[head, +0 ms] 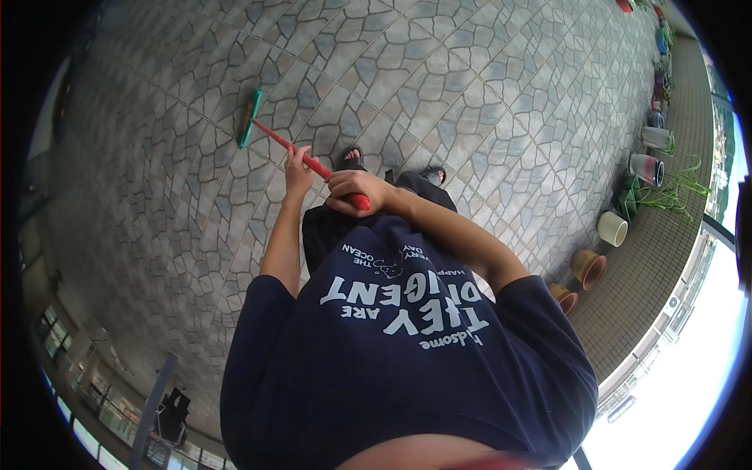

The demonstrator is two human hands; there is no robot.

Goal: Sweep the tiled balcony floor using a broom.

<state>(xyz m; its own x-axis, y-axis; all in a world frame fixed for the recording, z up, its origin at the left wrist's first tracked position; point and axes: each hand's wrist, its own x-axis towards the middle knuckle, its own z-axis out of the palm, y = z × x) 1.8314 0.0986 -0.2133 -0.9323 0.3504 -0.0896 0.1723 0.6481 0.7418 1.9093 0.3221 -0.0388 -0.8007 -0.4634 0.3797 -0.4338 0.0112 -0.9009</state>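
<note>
A broom with a green head and a red handle slants from the floor ahead and left of me up to my waist. My left hand grips the handle partway along, its arm stretched forward. Close to the top end, my right hand is wrapped around the same handle, with the rounded red tip sticking out towards me. The broom head appears to rest on the stone-patterned floor. Its bristles are too small to make out.
Along the right runs a low tiled wall lined with several pots, among them a white pot, a terracotta pot and a green planter with leafy plants. A post and dark objects stand at the lower left. My sandalled feet are below my hands.
</note>
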